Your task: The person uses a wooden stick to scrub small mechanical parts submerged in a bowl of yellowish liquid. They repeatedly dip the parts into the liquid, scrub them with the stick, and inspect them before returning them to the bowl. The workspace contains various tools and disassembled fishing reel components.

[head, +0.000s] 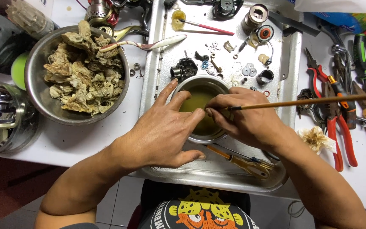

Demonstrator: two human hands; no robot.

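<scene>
Now both hands meet over the small steel bowl of yellowish liquid [200, 80] mid-tray: left hand [166, 131] pinches something tiny, unidentifiable; right hand [242, 116] grips the thin brown-handled brush [310, 101]. Best kept low over the liquid.

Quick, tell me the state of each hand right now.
Left hand: fingers pinched over the small round metal bowl of yellowish liquid; any held item cannot be told.
Right hand: closed on the thin brown wooden stick.

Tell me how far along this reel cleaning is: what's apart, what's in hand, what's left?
Already apart: small washers, springs and a black reel part lie spread on the metal tray. In hand: both hands meet over the small bowl of yellowish liquid; the right hand holds a thin brush, the left hand pinches something too small to identify. Left: the loose parts remain unassembled.
</scene>
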